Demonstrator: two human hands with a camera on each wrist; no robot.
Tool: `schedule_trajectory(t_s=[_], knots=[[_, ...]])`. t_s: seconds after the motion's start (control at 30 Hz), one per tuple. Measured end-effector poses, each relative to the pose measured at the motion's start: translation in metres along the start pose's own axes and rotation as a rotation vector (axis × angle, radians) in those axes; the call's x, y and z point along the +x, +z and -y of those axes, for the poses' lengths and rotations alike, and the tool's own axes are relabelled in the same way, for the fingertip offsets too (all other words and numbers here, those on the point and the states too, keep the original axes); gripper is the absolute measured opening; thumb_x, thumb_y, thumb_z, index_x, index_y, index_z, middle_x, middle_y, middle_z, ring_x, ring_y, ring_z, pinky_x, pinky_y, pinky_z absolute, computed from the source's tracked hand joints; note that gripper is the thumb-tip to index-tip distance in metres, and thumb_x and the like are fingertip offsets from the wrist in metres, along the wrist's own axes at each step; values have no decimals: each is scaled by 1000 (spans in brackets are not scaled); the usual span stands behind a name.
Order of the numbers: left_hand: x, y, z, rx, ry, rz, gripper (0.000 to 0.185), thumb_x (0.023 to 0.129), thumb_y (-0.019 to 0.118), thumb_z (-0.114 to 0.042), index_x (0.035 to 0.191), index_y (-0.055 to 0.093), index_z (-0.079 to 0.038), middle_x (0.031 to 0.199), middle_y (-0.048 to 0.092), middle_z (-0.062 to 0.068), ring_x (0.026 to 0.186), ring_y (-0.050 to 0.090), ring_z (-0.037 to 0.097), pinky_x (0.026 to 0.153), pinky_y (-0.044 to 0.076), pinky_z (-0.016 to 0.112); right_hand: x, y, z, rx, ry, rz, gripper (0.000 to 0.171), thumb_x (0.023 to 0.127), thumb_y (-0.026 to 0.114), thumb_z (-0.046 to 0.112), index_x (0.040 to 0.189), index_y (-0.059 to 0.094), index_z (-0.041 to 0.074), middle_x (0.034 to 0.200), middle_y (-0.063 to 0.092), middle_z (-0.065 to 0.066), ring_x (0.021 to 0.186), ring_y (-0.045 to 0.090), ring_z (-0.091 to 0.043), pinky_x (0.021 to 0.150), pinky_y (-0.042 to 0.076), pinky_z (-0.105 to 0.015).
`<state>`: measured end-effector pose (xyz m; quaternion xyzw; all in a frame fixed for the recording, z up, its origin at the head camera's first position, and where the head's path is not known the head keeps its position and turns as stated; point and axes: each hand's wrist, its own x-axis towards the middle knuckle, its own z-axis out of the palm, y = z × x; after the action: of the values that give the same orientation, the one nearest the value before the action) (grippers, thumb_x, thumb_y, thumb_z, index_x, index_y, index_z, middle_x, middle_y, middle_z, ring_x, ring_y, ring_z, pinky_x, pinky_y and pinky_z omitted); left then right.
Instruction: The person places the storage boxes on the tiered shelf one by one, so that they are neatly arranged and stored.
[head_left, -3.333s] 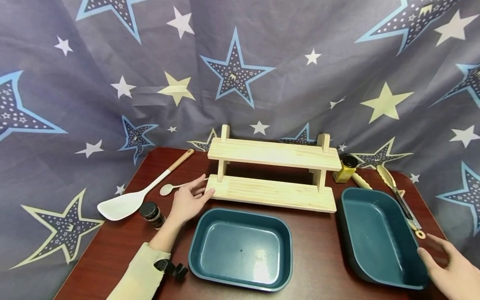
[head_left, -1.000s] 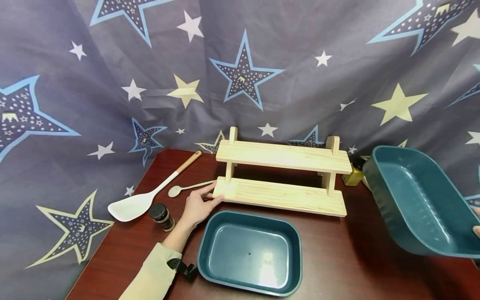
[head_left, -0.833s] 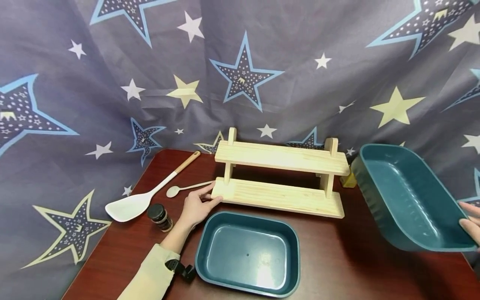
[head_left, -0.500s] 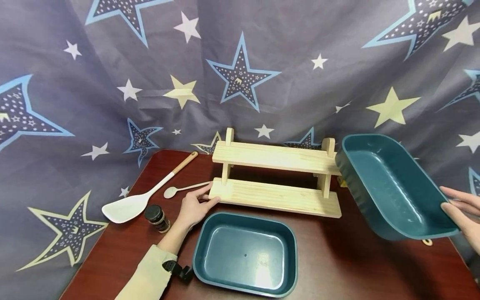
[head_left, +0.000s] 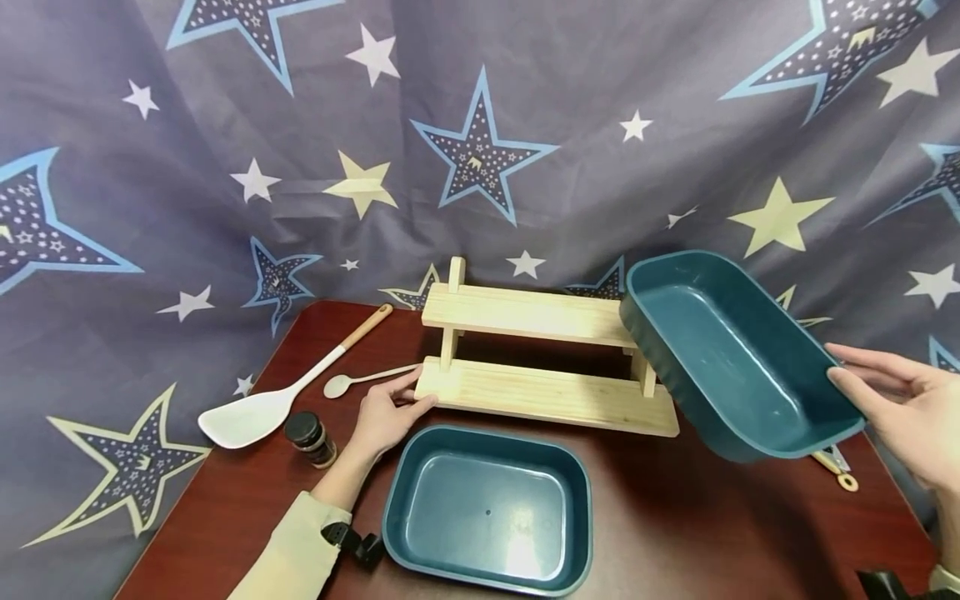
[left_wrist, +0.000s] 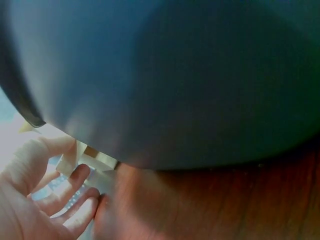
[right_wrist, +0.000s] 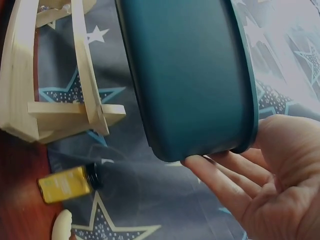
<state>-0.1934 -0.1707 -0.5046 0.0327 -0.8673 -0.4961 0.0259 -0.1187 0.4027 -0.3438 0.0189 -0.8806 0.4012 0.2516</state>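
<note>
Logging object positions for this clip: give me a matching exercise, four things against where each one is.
Things:
1. lifted teal tub
2. second teal tub
3. white spatula
4. left hand

Places:
A. flat on the table, in front of the rack
B. touching the wooden rack's lower left corner
C. tilted in the air, held by the right hand
D. lying at the table's left edge

Pairs: 1-C, 2-A, 3-D, 4-B
</note>
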Motion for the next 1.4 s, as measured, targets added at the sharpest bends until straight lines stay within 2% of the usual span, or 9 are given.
schedule_trajectory(t_s=[0.17, 0.23, 0.37, 0.53, 0.73, 0.9, 1.03, 1.2, 1.4], knots=[[2, -1, -7, -36, 4, 26, 62, 91, 87, -21, 148, 64, -13, 133, 74, 19, 116, 76, 33, 90, 63, 38, 9, 8, 11, -172, 84, 44, 40, 104, 69, 15, 137, 68, -6, 87, 46, 58, 72, 53, 32, 48, 39, -11], [2, -1, -10, -56, 5, 40, 63, 91, 86, -19, 149, 63, -11, 145, 67, 19, 118, 75, 35, 91, 63, 38, 13, 12, 14, -202, 110, 63, 42, 104, 71, 20, 136, 68, -8, 86, 45, 58, 72, 52, 32, 53, 43, -9], [3, -2, -13, -70, 9, 63, 68, 91, 85, -16, 153, 59, -11, 154, 60, 19, 111, 78, 30, 77, 60, 26, 21, 20, 19, -222, 123, 98, 42, 104, 71, 26, 135, 71, -2, 87, 44, 56, 72, 53, 30, 52, 44, -12], [7, 0, -15, -48, 24, 74, 78, 86, 87, -16, 156, 55, -9, 134, 73, 22, 90, 81, 22, 65, 52, 20, 32, 25, 24, -238, 109, 132, 43, 104, 70, 31, 135, 72, 1, 82, 45, 58, 63, 55, 22, 46, 42, -22], [11, 0, -21, 67, 44, 70, 94, 77, 96, -29, 157, 52, -5, 95, 82, 20, 79, 81, 22, 71, 57, 27, 41, 30, 30, -189, 101, 164, 44, 103, 71, 33, 134, 73, 2, 77, 51, 55, 49, 59, -1, 42, 42, -24], [11, 1, -23, 40, 18, 82, 96, 77, 97, -31, 157, 52, -5, 107, 80, 21, 82, 81, 21, 70, 58, 25, 47, 34, 34, -168, 98, 193, 42, 103, 72, 36, 132, 75, 6, 77, 55, 53, 47, 55, -6, 39, 31, -33], [11, 0, -23, 37, 10, 85, 95, 78, 97, -32, 157, 51, -6, 112, 79, 22, 82, 80, 20, 69, 56, 24, 54, 39, 36, -145, 86, 220, 41, 102, 73, 35, 131, 75, 7, 78, 58, 52, 60, 62, 9, 41, 33, -33], [11, -1, -23, 50, 11, 91, 94, 79, 96, -32, 157, 51, -5, 117, 78, 24, 86, 81, 23, 70, 57, 26, 62, 49, 39, -120, 65, 235, 39, 102, 73, 35, 131, 76, 9, 82, 61, 51, 70, 63, 13, 43, 35, -32], [11, -1, -22, 25, 9, 101, 93, 80, 96, -28, 158, 50, -6, 139, 69, 25, 92, 81, 25, 71, 58, 23, 67, 63, 42, -54, 66, 229, 38, 100, 76, 30, 130, 77, 6, 84, 64, 47, 78, 65, 19, 59, 50, -11]])
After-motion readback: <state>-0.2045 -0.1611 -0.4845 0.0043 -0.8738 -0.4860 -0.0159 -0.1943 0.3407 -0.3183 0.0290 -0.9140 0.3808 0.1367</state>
